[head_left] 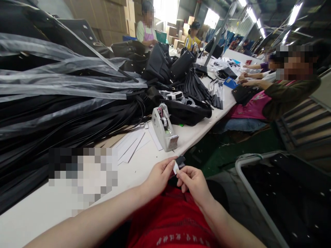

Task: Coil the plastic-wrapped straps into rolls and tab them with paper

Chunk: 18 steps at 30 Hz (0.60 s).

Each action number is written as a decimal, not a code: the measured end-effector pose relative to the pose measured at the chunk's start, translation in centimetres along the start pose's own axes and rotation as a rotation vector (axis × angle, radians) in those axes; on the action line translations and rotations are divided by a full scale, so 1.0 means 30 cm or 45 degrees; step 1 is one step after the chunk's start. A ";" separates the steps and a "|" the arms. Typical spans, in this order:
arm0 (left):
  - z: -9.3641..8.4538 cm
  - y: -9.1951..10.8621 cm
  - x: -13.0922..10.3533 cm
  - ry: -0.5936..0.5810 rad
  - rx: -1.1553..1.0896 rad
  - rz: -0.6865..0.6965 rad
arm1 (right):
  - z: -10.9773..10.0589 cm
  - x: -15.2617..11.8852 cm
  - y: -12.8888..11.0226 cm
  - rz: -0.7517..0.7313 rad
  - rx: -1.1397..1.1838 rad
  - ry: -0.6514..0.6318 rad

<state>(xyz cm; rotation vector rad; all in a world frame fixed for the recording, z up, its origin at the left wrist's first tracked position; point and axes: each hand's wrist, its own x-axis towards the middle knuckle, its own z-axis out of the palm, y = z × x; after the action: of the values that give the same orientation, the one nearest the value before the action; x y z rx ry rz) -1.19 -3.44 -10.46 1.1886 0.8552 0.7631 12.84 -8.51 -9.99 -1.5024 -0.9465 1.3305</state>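
The left hand (160, 175) grips the black piece (180, 160), and the right hand (193, 182) pinches the white slip (176, 168) against it, near the edge of the table (141, 164). Both are small, so a loose pinch could drop them, or a hasty pull could crease the slip.

Dark piece (180, 159) partly hidden; bin (238, 169) cut off by right edge

From over here I make out glossy clear plastic sleeves (85, 89) and smooth, leather-like black straps (74, 129). The tape dispenser (158, 126) looks hard plastic, the white slip (176, 167) matt paper
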 end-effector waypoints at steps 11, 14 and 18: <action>-0.019 0.001 0.010 0.168 0.249 0.145 | -0.003 0.024 0.021 0.014 0.036 -0.135; -0.025 -0.007 -0.001 0.230 0.492 0.269 | 0.006 0.033 0.028 -0.027 0.007 -0.089; -0.024 -0.028 -0.018 0.284 0.820 0.502 | 0.026 0.042 0.039 -0.134 0.001 -0.002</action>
<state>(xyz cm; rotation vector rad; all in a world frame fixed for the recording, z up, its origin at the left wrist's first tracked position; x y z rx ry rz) -2.02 -3.75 -11.31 1.9069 1.1127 0.9876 12.22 -7.58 -11.50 -1.4311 -1.0119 1.2570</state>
